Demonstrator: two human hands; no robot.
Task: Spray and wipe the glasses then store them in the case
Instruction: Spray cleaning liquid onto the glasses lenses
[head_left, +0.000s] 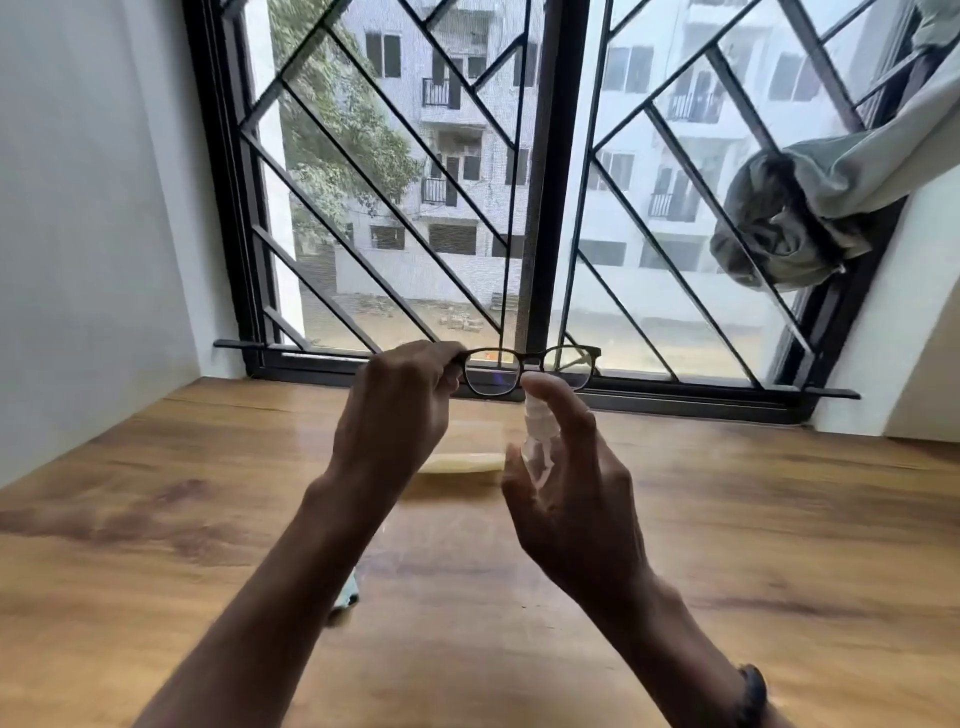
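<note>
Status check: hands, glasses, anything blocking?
Left hand pinches glasses by one frame end, held up. Right hand grips spray bottle, forefinger on nozzle, near lens. Pale yellow case on table behind; nothing blocking.

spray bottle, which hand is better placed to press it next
Right. The right hand grips the spray bottle, a finger atop its nozzle, beside the glasses; the left hand holds their frame.

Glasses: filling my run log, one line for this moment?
phase: spray | left hand: holds glasses | right hand: grips spray bottle
</note>
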